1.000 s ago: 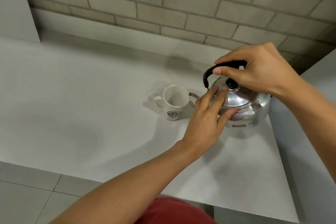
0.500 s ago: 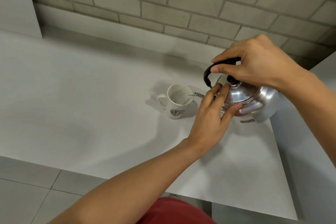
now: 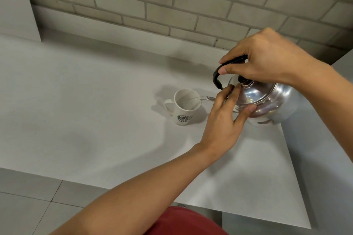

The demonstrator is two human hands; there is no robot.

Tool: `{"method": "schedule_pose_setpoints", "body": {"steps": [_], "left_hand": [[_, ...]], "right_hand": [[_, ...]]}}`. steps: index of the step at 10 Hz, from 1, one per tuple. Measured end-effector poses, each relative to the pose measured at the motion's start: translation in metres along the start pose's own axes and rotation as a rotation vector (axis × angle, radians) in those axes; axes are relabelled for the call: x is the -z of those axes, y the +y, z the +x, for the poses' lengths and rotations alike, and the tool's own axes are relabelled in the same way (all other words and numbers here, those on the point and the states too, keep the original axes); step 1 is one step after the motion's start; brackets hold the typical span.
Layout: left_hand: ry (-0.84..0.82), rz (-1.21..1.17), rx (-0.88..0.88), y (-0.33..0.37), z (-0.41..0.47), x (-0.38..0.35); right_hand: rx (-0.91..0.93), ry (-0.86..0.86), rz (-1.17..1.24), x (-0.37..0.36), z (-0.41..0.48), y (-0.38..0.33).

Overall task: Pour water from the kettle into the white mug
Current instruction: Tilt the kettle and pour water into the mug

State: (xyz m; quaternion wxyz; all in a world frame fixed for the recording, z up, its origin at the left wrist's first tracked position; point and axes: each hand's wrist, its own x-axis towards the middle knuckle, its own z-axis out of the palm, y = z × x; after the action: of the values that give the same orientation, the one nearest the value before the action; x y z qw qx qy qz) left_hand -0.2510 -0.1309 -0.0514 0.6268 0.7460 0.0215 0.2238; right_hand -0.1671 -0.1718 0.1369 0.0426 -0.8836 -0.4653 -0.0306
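A shiny steel kettle (image 3: 267,101) with a black handle is tilted to the left, its back raised off the counter. My right hand (image 3: 267,59) grips the black handle from above. My left hand (image 3: 225,118) presses flat against the kettle's lid and side, fingers spread. The thin spout points left over a white mug (image 3: 184,108) with a green logo, standing upright with its handle to the left. A clear stream of water runs from the spout into the mug.
The grey counter (image 3: 86,110) stretches left and toward me, with its front edge near the tiled floor (image 3: 28,206). A brick wall (image 3: 172,2) rises behind. A raised grey surface (image 3: 328,158) borders the right side.
The kettle has been lifted and tipped further left toward the mug, and water now streams into it. Both hands stayed on the kettle.
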Motion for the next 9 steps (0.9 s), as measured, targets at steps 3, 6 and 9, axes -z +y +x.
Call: {"method": "schedule_pose_setpoints", "body": {"steps": [3,6,9], "left_hand": [[0.024,-0.066,0.034,0.000,0.003,-0.006],[0.054,-0.093,0.022,0.001,0.005,-0.010],[0.080,-0.105,0.012,0.002,0.006,-0.012]], "right_hand": [[0.016,0.005,-0.032,0.002,0.004,0.002],[0.040,-0.009,-0.066,0.005,0.008,0.005],[0.015,-0.026,-0.098,0.004,0.012,0.005]]}}
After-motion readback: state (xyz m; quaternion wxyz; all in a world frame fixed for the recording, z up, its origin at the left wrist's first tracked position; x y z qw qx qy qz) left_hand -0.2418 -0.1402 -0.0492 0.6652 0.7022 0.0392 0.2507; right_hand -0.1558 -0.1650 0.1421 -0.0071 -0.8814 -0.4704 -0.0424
